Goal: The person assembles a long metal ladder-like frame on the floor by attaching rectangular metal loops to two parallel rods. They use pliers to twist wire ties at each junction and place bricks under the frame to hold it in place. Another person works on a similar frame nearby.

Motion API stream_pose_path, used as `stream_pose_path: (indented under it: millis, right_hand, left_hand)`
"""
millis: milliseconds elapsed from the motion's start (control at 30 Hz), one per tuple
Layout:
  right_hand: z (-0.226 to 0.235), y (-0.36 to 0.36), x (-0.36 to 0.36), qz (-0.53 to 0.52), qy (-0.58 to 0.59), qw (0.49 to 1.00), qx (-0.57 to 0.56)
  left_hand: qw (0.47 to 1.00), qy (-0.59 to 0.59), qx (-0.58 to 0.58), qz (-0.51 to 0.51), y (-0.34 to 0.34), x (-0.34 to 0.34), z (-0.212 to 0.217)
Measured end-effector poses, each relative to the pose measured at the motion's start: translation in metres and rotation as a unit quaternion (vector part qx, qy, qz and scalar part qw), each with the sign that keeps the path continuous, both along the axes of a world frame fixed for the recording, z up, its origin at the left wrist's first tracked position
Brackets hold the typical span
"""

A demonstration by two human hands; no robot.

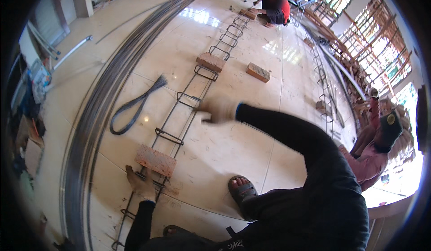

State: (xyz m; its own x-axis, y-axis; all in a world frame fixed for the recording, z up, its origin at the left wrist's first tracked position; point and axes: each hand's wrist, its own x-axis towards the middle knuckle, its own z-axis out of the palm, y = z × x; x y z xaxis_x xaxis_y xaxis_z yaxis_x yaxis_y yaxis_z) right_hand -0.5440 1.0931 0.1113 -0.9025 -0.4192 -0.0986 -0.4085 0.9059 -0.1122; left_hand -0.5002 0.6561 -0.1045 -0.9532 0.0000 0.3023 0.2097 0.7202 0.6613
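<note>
A long, narrow rebar cage point(169, 137) of thin bars and bent stirrups runs away from me over the floor, passing under several bricks. Just below the near red brick point(155, 160), my left hand point(142, 187) reaches over the cage with thumb and fingers apart. Whether it touches the bars is hard to make out. My right hand point(219, 110), smeared by motion, is beside the cage's right bar farther up; its fingers are too blurred to read. Another brick point(210, 62) lies at the cage beyond my right hand.
A bundle of long steel bars point(105, 89) lies left, with a looped bunch of tie wire point(130, 112) beside it. A loose brick point(257, 72) sits right of the cage. One person point(274, 6) crouches at the far end, another point(370, 154) at right near a second cage point(321, 73).
</note>
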Motion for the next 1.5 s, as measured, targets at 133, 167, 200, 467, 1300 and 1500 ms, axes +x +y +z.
stream_pose_path:
  millis: [133,167,200,467,1300,1500]
  right_hand:
    - [-0.104,-0.022,0.067,0.101,-0.155,0.983,-0.012]
    - [-0.108,-0.026,0.076,0.138,-0.205,0.969,-0.008]
    - [-0.107,-0.030,0.068,0.147,-0.232,0.961,-0.030]
    - [0.001,-0.090,-0.013,0.056,-0.062,0.968,-0.238]
    - [-0.172,0.088,0.016,-0.421,0.007,0.905,-0.058]
    - [-0.175,0.137,0.074,-0.636,-0.005,0.771,0.007]
  left_hand:
    - [0.992,0.018,-0.068,-0.105,-0.010,0.033,0.023]
    - [0.989,-0.025,-0.107,-0.101,-0.009,0.048,0.040]
    - [0.983,-0.067,-0.143,-0.094,-0.012,0.057,0.051]
    - [0.904,-0.084,-0.414,-0.070,-0.043,0.055,-0.005]
    - [0.929,-0.117,-0.350,-0.035,-0.031,0.060,0.016]
    - [0.943,-0.126,-0.307,-0.021,-0.040,0.062,0.014]
